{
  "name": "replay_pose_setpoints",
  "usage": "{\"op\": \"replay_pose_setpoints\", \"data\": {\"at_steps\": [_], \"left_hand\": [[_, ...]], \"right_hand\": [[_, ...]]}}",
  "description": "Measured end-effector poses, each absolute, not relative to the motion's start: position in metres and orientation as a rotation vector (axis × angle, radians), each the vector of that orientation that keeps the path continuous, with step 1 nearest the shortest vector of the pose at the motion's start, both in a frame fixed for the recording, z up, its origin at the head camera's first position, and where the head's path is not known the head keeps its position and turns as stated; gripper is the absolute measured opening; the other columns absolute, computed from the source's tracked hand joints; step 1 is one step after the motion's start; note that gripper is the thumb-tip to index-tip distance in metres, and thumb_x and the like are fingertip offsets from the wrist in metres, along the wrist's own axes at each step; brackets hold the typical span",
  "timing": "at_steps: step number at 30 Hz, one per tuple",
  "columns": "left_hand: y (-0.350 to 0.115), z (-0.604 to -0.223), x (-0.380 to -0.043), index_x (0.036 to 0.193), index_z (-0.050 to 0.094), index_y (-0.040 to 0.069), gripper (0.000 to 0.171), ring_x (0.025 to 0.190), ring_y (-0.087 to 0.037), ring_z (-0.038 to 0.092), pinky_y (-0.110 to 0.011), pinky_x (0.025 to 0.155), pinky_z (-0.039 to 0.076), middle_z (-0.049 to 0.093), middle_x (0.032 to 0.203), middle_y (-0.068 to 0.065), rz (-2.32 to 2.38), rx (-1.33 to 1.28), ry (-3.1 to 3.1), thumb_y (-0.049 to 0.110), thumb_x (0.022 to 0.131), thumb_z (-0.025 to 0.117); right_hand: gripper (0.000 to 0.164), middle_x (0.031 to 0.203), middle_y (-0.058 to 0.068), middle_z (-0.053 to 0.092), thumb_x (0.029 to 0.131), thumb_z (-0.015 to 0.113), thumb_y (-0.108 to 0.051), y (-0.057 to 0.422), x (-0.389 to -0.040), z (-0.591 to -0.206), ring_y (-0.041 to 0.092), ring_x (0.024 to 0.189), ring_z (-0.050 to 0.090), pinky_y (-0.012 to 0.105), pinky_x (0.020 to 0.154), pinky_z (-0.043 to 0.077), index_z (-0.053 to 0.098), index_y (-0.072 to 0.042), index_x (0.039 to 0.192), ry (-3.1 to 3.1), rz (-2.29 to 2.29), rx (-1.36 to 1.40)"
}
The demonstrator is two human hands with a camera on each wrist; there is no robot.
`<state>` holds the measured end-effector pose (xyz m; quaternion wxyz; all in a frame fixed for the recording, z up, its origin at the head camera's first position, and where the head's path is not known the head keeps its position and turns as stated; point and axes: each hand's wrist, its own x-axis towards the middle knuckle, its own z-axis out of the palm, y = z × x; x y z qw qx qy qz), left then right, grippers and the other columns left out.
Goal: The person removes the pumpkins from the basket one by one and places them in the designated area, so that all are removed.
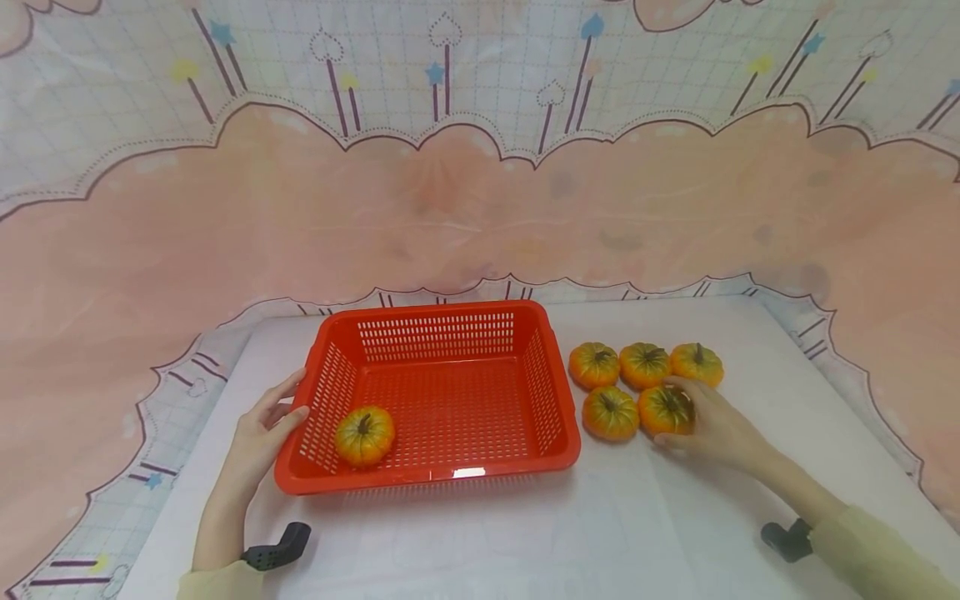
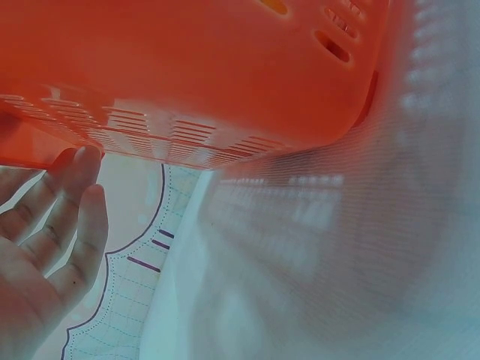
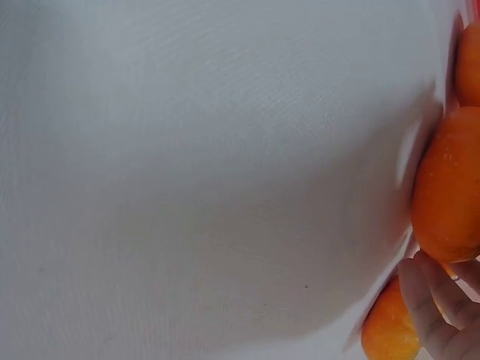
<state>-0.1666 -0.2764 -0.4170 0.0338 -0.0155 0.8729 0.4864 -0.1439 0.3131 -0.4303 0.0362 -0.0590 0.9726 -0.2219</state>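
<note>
A red plastic basket (image 1: 427, 483) with slotted walls stands on the table, and one small orange pumpkin (image 1: 364, 437) lies in its front left corner. My left hand (image 1: 258, 429) holds the basket's left rim; in the left wrist view its fingers (image 2: 86, 217) reach up against the basket (image 2: 225, 82). To the right, my right hand (image 1: 712, 425) grips a pumpkin (image 1: 662, 410) at the front of a cluster, thumb on the near side and fingers on the far side. Beside it sits another front pumpkin (image 1: 610, 414). In the right wrist view the hand (image 3: 446, 315) shows only partly.
Three more pumpkins form the back row: a left one (image 1: 594, 365), a middle one (image 1: 645, 365) and a right one (image 1: 697, 365). They stand close to the basket's right side. A white cover lies on the table (image 1: 525, 542), and a patterned curtain (image 1: 480, 208) hangs behind.
</note>
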Motion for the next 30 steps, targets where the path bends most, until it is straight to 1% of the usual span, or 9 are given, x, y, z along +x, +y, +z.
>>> {"op": "replay_pose_setpoints", "data": {"at_steps": [3,7,10,12,14,17,20,25,30], "left_hand": [[-0.278,-0.416,-0.167,0.152,0.024,0.033,0.062,0.101,0.014,0.045,-0.018,0.084,0.052,0.037,0.149,-0.012,1.492,-0.052,2.692,0.045,0.097,0.049],[-0.280,-0.415,-0.169,0.152,0.024,0.036,0.062,0.105,0.010,0.045,-0.034,0.092,0.054,0.037,0.150,-0.010,1.471,-0.050,2.720,0.046,0.097,0.049],[-0.280,-0.416,-0.170,0.152,0.024,0.035,0.061,0.107,0.007,0.044,-0.035,0.092,0.054,0.036,0.151,-0.009,1.478,-0.036,2.720,0.045,0.097,0.049],[-0.280,-0.417,-0.170,0.153,0.023,0.034,0.062,0.107,0.007,0.045,-0.031,0.091,0.054,0.036,0.152,-0.009,1.481,-0.035,2.707,0.044,0.097,0.049],[-0.280,-0.417,-0.170,0.153,0.023,0.033,0.062,0.109,0.005,0.046,-0.031,0.091,0.054,0.035,0.153,-0.009,1.490,-0.035,2.688,0.042,0.098,0.049],[-0.279,-0.418,-0.169,0.153,0.022,0.032,0.061,0.113,-0.002,0.046,-0.040,0.095,0.052,0.034,0.154,-0.008,1.489,-0.039,2.688,0.041,0.098,0.049],[-0.278,-0.418,-0.169,0.153,0.023,0.032,0.061,0.115,-0.007,0.046,-0.046,0.098,0.050,0.035,0.154,-0.008,1.486,-0.042,2.702,0.040,0.098,0.048],[-0.279,-0.417,-0.170,0.153,0.023,0.030,0.061,0.117,-0.010,0.047,-0.045,0.096,0.051,0.036,0.153,-0.010,1.472,-0.043,2.708,0.039,0.099,0.048],[-0.278,-0.417,-0.170,0.153,0.023,0.030,0.062,0.123,-0.021,0.047,-0.039,0.094,0.053,0.034,0.154,-0.009,1.494,-0.038,2.689,0.040,0.098,0.049]], "right_hand": [[0.092,0.144,0.028,0.039,0.073,0.079,-0.050,0.311,-0.146,-0.428,0.050,0.127,0.040,0.069,0.098,0.035,0.038,-0.005,0.142,2.982,-0.692,-0.193],[0.094,0.143,0.024,0.042,0.075,0.075,-0.055,0.311,-0.149,-0.420,0.045,0.123,0.045,0.065,0.096,0.040,0.036,-0.004,0.143,2.968,-0.714,-0.183],[0.093,0.144,0.025,0.041,0.079,0.070,-0.058,0.312,-0.150,-0.410,0.044,0.120,0.048,0.064,0.091,0.044,0.033,-0.005,0.146,2.974,-0.727,-0.170],[0.089,0.144,0.028,0.039,0.082,0.068,-0.054,0.312,-0.150,-0.403,0.047,0.118,0.048,0.065,0.087,0.046,0.032,-0.004,0.146,2.992,-0.731,-0.195],[0.083,0.144,0.029,0.038,0.084,0.069,-0.049,0.312,-0.152,-0.397,0.050,0.118,0.048,0.066,0.086,0.046,0.034,-0.003,0.144,3.027,-0.723,-0.247],[0.074,0.141,0.028,0.041,0.086,0.069,-0.040,0.310,-0.158,-0.390,0.049,0.117,0.048,0.067,0.088,0.045,0.037,-0.004,0.142,3.065,-0.710,-0.318],[0.069,0.138,0.025,0.044,0.088,0.068,-0.035,0.304,-0.166,-0.382,0.045,0.117,0.048,0.067,0.089,0.044,0.037,-0.007,0.143,3.072,-0.692,-0.348],[0.066,0.140,0.021,0.042,0.091,0.063,-0.037,0.286,-0.180,-0.364,0.041,0.117,0.048,0.062,0.088,0.048,0.034,-0.012,0.145,3.053,-0.660,-0.375],[0.064,0.143,0.016,0.042,0.092,0.062,-0.037,0.262,-0.193,-0.346,0.038,0.121,0.049,0.058,0.090,0.050,0.036,-0.015,0.145,3.044,-0.654,-0.433]]}}
